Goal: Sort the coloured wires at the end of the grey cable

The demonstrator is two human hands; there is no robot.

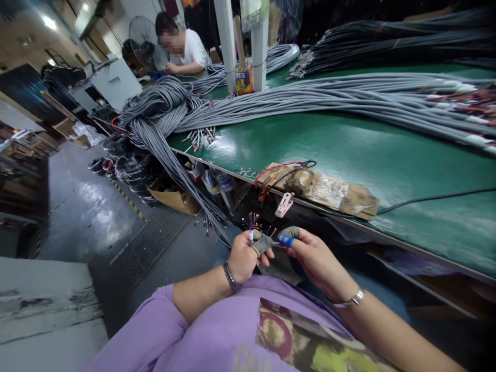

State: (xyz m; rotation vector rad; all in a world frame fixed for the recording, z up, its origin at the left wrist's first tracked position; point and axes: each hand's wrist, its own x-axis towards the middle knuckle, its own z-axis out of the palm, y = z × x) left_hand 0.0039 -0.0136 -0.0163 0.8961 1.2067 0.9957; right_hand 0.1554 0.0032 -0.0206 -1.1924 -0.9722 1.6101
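My left hand (247,254), with grey covers on some fingertips, is closed on the end of a grey cable; its thin coloured wires (253,222) fan out above the fingers. Close on its right, my right hand (308,250) pinches a few of the thin wires between thumb and finger. Blue tape wraps the thumb tip and a grey cover sits on the finger. Both hands are in front of the green table's (349,150) near edge, below a pink clip (284,205).
Long bundles of grey cables (271,106) lie across the table and hang off its left end. A taped wooden block (329,191) sits at the near edge. White posts (259,57) rise behind. Another person (194,51) works at the back. Black coils (134,173) lie on the floor.
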